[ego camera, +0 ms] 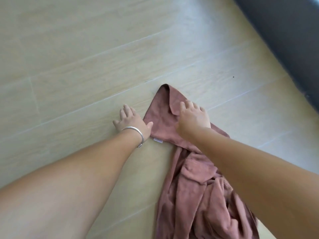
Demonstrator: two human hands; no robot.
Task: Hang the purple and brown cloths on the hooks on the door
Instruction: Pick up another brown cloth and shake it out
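Brown cloth on the floor, both hands at its far end.

The left hand (132,120) lay flat and relaxed on the floor (77,66), its thumb touching the left edge of the cloth (189,183). The right hand (194,116), nearer, pressed on the cloth with fingers slightly curled, seemingly grasping nothing. The cloth ran lengthwise away from the person, its folded tip pointing away.

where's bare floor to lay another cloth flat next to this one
Bare floor spreads wide beyond and left of the left hand, and between the brown cloth and the dark strip at the upper right. It is crowded near the right hand, where the cloth lies bunched.
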